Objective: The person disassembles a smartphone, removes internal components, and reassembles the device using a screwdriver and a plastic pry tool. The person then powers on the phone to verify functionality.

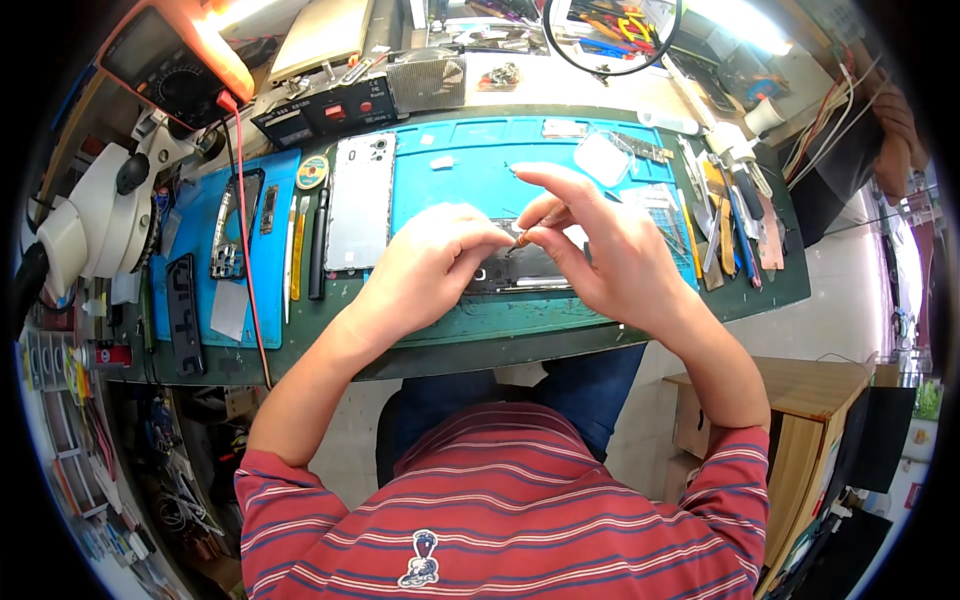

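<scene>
An opened dark phone (535,270) lies on the blue work mat in front of me, its far part hidden by my hands. In my right hand (620,240) a slim small screwdriver (524,240), copper-coloured near its end, is pinched between thumb and fingers, tip down over the phone; the index finger sticks out above it. My left hand (430,255) is at the phone's left side, with thumb and fingertips pressed together close to the tool's tip. Whatever those left fingertips hold, if anything, is too small to make out.
Left of the phone lie a silver phone back panel (360,205), a black pen-like tool (319,245) and a phone frame (238,225). A microscope (95,220) and an orange multimeter (170,60) stand at left. Tweezers and hand tools (730,215) crowd the right.
</scene>
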Demonstrator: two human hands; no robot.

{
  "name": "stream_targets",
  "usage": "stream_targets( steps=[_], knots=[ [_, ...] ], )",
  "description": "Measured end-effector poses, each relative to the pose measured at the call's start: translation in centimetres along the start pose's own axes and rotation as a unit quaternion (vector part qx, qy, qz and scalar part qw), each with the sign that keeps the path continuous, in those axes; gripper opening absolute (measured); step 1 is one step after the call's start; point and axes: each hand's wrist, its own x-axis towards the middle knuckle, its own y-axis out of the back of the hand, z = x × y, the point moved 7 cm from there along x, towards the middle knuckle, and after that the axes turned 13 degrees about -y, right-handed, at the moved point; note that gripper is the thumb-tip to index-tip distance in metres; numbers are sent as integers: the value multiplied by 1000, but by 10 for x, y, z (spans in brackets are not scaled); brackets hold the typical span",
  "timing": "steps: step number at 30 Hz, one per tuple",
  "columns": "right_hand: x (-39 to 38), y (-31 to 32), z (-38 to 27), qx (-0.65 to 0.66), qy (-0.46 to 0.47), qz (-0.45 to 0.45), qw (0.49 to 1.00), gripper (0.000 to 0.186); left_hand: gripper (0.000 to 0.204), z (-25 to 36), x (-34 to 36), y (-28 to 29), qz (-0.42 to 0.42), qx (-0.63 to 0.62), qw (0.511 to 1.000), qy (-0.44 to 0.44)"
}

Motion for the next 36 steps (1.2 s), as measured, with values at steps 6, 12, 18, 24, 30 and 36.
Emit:
stream_targets(
  steps=[6, 12, 18, 24, 30, 36],
  knots=[
    [2, -4, 0, -4, 1, -12, 1000, 54, 20, 2, -3, -1, -18, 15, 1000, -16],
    [3, -6, -1, -6, 6, -28, 1000, 56, 21, 2, -4, -2, -16, 18, 999, -24],
    [3, -8, -10, -3, 44, -62, 997, 57, 22, 1, -6, -3, -16, 31, 999, -28],
    [1, -3, -9, -11, 27, -44, 999, 55, 19, 2, -4, -3, 2, 30, 1000, -5],
    [1, 2, -15, -7, 20, -34, 999, 52, 14, 1, -4, -4, 22, 60, 998, -9],
    [0, 6, -7, 25, 21, 9, 999, 54, 13, 4, -1, 0, 31, 49, 998, -7]
  ],
)
